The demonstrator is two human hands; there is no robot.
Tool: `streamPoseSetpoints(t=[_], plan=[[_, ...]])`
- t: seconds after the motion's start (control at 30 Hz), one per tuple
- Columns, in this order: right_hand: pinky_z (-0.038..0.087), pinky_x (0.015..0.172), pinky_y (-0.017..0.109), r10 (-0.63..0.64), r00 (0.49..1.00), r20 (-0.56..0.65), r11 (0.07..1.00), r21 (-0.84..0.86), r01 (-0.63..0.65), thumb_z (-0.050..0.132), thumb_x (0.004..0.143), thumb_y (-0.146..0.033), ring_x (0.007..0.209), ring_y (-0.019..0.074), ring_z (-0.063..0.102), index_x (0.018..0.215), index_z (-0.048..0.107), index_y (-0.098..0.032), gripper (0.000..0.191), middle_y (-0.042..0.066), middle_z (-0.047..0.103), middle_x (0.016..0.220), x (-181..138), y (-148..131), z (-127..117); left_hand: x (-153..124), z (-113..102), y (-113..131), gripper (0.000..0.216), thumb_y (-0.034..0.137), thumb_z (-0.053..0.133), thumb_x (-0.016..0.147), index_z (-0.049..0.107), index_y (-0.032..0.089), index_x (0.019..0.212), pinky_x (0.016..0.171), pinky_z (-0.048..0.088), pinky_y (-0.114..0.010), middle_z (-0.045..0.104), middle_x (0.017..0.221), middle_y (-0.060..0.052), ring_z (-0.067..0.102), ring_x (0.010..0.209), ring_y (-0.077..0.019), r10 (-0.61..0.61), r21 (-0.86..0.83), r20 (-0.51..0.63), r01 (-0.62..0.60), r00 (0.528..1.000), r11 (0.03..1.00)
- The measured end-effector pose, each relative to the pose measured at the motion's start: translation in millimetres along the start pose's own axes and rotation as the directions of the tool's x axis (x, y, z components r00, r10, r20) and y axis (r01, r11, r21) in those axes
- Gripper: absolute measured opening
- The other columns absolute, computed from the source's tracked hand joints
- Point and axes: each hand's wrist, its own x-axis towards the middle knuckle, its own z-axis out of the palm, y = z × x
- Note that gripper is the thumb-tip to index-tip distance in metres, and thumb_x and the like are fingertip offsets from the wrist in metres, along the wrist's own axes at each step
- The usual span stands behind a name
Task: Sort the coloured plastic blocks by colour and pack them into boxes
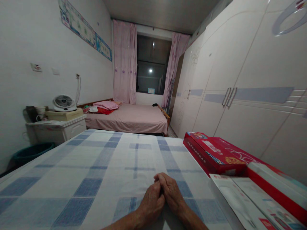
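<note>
My left hand (151, 199) and my right hand (171, 191) lie pressed together on a blue-and-white checked bedsheet (96, 169), low in the middle of the view. Their fingers are curled and closed against each other at the tips. I cannot make out whether anything lies between them. Both forearms reach in from the bottom edge.
Red cardboard boxes (216, 153) and white cartons (254, 204) are stacked at the right edge of the bed. A white wardrobe (240, 95) fills the right wall. Ahead stands a pink bed (129, 118) under a dark window. A fan (63, 103) sits on a nightstand at left.
</note>
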Motion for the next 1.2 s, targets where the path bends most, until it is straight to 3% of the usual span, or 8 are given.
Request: streamPoseSetpoints(t=[1.2], plan=[[0.041,0.077,0.025,0.003,1.0,-0.009,1.0,-0.007,-0.003,0.027,0.094,-0.038,0.08,0.0145,0.058,0.086,0.061,-0.02,0.039,0.001,0.062,0.081,0.5,-1.3,0.1,0.6,-0.5,3.4,0.029,0.01,0.041,0.077,0.063,0.012,0.097,0.085,0.043,-0.027,0.067,0.1,-0.01,0.059,0.093,-0.0195,-0.029,0.022,-0.004,0.029,1.0,0.999]])
